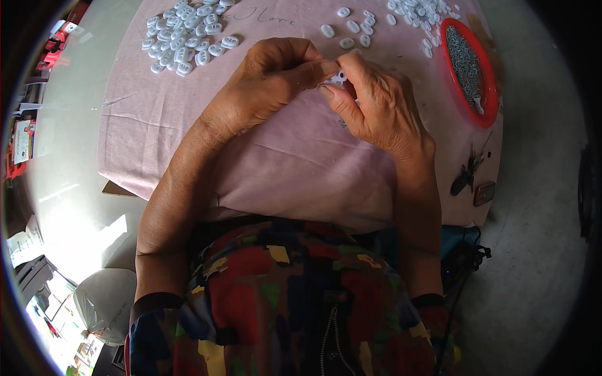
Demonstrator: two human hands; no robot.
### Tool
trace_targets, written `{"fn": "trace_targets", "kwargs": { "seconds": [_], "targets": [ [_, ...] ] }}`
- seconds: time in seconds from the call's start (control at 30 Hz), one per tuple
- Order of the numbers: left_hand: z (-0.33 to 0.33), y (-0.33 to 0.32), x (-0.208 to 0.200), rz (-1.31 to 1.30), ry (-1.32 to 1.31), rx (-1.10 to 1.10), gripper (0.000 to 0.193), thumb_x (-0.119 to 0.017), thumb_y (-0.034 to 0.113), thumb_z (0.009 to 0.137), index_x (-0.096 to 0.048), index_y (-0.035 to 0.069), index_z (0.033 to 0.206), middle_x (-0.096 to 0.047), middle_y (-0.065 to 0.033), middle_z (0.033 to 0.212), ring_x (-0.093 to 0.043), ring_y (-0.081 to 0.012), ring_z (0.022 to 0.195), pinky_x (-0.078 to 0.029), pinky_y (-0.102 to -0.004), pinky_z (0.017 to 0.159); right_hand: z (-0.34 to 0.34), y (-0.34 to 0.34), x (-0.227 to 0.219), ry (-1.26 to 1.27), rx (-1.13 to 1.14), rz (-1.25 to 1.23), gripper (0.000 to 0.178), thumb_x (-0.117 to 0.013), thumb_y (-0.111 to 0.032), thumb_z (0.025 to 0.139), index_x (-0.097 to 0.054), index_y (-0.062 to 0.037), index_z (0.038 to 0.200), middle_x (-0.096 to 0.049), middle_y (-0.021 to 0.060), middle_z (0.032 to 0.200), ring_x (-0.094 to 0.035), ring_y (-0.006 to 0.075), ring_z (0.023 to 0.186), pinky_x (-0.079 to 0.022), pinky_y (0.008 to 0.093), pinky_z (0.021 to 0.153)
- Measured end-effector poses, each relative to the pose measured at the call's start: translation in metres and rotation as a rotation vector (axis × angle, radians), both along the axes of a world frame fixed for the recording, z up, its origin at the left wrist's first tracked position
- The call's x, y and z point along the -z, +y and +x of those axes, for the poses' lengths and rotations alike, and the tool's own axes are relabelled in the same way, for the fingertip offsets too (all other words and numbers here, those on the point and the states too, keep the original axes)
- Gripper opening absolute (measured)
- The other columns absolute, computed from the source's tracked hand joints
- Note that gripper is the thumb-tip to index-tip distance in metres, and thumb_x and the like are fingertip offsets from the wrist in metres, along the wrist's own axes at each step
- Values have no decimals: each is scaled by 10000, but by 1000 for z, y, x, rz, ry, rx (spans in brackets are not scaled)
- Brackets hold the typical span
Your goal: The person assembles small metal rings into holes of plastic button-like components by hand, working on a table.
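Observation:
My left hand (pixel 276 78) and my right hand (pixel 379 103) meet above the far middle of the cloth-covered table. Between their fingertips is a small white plastic piece (pixel 338 78) with dark holes, partly hidden by the fingers. Both hands pinch it with thumb and forefinger. Just under my right thumb, a few small metal bits (pixel 342 123) show on the cloth. Beyond the hands lie several loose white oval pieces (pixel 347 43). To the left is a heap of white oval pieces with two holes each (pixel 182 37).
A red oval dish (pixel 492 103) of small grey metal parts stands at the right, beside a pile of small white pieces (pixel 417 12). Keys (pixel 467 172) and a small reddish box (pixel 484 194) lie near the right edge of the pink cloth (pixel 282 169). Handwriting marks the cloth.

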State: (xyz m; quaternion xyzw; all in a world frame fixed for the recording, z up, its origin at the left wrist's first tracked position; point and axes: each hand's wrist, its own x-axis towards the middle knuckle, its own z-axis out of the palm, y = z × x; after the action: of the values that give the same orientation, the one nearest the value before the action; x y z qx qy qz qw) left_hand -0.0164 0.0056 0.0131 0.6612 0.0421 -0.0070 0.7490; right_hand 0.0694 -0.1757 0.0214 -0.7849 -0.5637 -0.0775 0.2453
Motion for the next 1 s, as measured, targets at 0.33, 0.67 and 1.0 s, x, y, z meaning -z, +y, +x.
{"fn": "trace_targets", "kwargs": {
  "seconds": [0.33, 0.67, 1.0],
  "targets": [
    [-1, 5, 3, 63, 20, 58, 185, -663, 179, 909, -672, -4, 889, -627, 0, 780, -554, -55, 755, -457, -219, 703, -5, 2, 3, 53, 9, -106, 248, -591, -248, 935, -476, -35, 887, -531, 145, 594, -573, 342, 550, -436, 415, 507],
    [-2, 9, 2, -9, 36, 110, 156, -657, 158, 905, -669, 2, 899, -625, 4, 807, -543, -48, 776, -444, -214, 715, -5, 2, 7, 41, 1, -106, 231, -602, -227, 926, -475, -38, 890, -538, 152, 595, -576, 349, 554, -435, 419, 501],
    [-2, 12, 2, 46, 47, 163, 234, -651, 289, 931, -654, 59, 888, -514, 62, 717, -444, -29, 669, -350, -189, 617, -5, 1, 3, 34, -27, -59, 276, -639, -275, 908, -486, -50, 857, -560, 131, 617, -597, 316, 569, -458, 391, 516]
  ]
}}
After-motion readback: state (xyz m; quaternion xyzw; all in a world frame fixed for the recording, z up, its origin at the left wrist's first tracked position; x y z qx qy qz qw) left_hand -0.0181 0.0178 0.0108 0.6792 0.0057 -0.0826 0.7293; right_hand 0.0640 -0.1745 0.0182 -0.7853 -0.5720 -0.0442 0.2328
